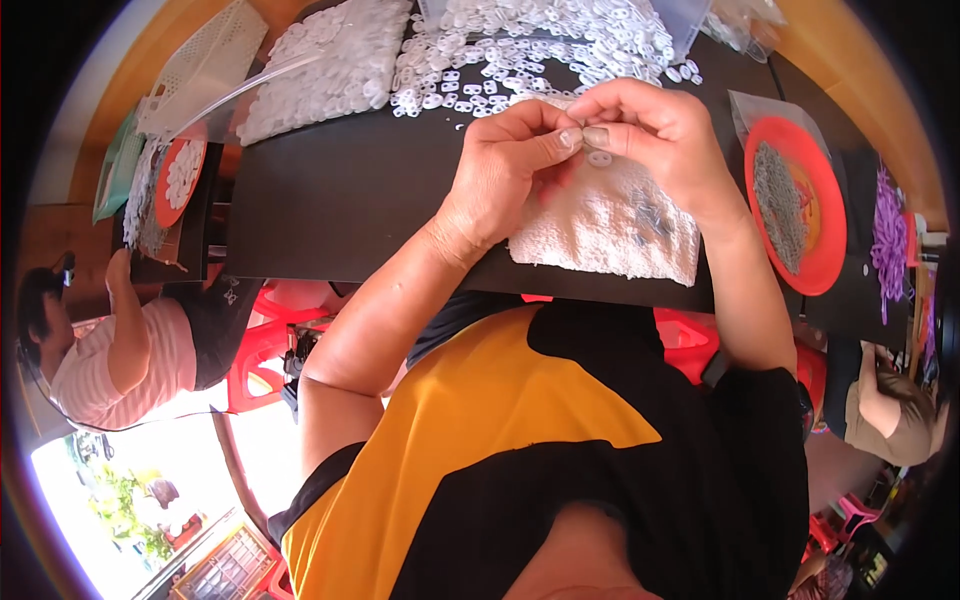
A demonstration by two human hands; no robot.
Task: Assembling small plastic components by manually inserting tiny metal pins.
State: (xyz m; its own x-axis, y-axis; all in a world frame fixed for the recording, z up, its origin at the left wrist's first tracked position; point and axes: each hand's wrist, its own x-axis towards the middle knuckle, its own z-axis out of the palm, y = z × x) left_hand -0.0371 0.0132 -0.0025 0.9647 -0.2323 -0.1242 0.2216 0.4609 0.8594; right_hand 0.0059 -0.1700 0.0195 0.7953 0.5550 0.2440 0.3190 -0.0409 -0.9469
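Saw just below the joined fingertips (597, 137) a small white disc (599, 158) of rounded shape, with two holes and with the face turned upward; could not tell if resting on the cloth or hanging above. Found this white cloth (570, 240) rough like a towel, spread slightly wrinkled at the edge of the dark table (340, 210). Noticed on its right part small grey pieces (650, 215), lying loosely in a patch.

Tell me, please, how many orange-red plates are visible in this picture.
2: the right-hand plate, beyond the right forearm, holds small grey pieces; the far-left plate holds white pieces. Others may be hidden.
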